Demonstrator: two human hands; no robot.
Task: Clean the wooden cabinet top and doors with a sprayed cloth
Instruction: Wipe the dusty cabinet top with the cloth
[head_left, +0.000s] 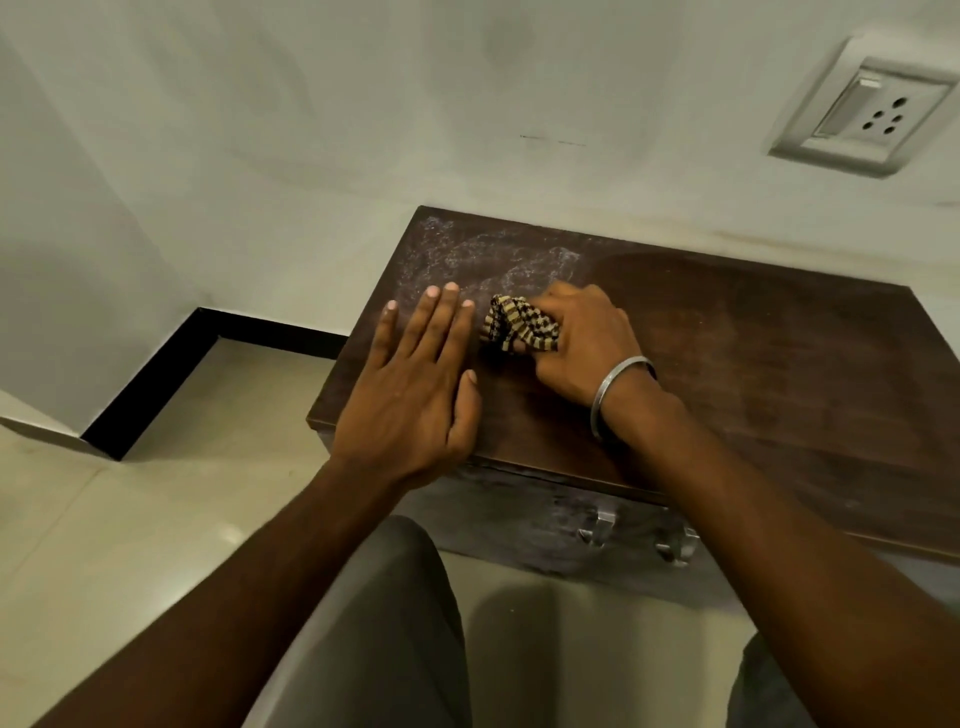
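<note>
Gripping a bunched striped cloth (519, 325), right hand (582, 348) presses the cabinet top (753, 364); left hand (415, 384) lies flat, empty.

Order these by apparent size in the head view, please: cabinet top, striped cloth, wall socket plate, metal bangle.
1. Cabinet top
2. Wall socket plate
3. Striped cloth, bunched in the right hand
4. Metal bangle, partly hidden; close to the cloth, so unsure.

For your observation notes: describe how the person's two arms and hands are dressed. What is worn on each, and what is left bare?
Both forearms are bare; no sleeve shows in the frame, and neither hand wears a glove. The right hand has a plain silver-coloured metal bangle around its wrist, smooth and unmarked. The left hand and its wrist carry nothing: no ring, watch or band is visible. Fingernails are short and unpainted.
</note>
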